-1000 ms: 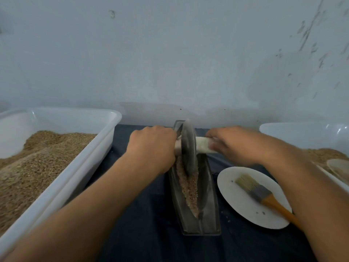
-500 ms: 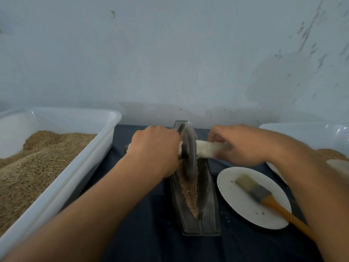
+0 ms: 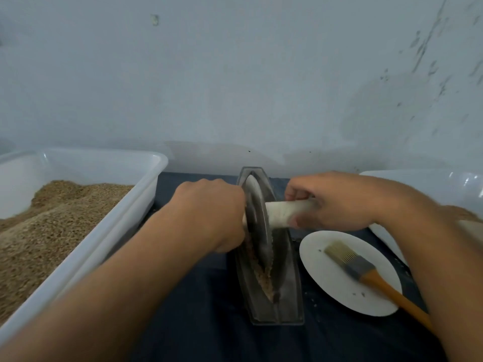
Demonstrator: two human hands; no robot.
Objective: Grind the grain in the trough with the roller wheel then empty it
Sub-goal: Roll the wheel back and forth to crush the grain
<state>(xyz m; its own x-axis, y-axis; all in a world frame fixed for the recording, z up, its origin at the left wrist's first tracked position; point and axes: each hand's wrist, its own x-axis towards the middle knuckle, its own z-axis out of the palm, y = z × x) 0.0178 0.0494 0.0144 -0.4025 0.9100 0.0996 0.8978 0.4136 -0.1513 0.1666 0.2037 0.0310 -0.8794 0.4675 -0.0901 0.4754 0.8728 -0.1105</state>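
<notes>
Rolled nearer along the trough (image 3: 288,291) since half a second ago: roller wheel (image 3: 257,226) now tilted, lower rim down among the grain (image 3: 261,273); more of the white axle handle (image 3: 283,211) bared on the right side.

Left hand (image 3: 209,212): fingers curled tight round the left end of the handle, knuckles up, fist pressed against the wheel's left face. Handle on that side hidden under the hand.

Right hand (image 3: 337,202): fingers and thumb wrapped round the right end of the handle, thumb underneath, a short length of white handle showing between hand and wheel.

Wheel: dark metal disc, toothed edge, standing in the groove of the narrow boat-shaped metal trough. Brown crushed grain lying in the groove, mostly on the left of the disc and trailing toward the near tip.

Trough lengthwise on a dark blue cloth (image 3: 203,322) over the worktop, between both forearms.

Just right of the trough: white plate (image 3: 339,291) with a flat brush (image 3: 366,270) lying across it, bristles toward the wall, orange handle running off the plate's near edge under the right forearm.

Far left: large white plastic tub (image 3: 109,231) heaped with brown grain. Far right: second white tub (image 3: 418,184), partly hidden by the right arm.

Behind: pale scuffed wall (image 3: 235,87).
</notes>
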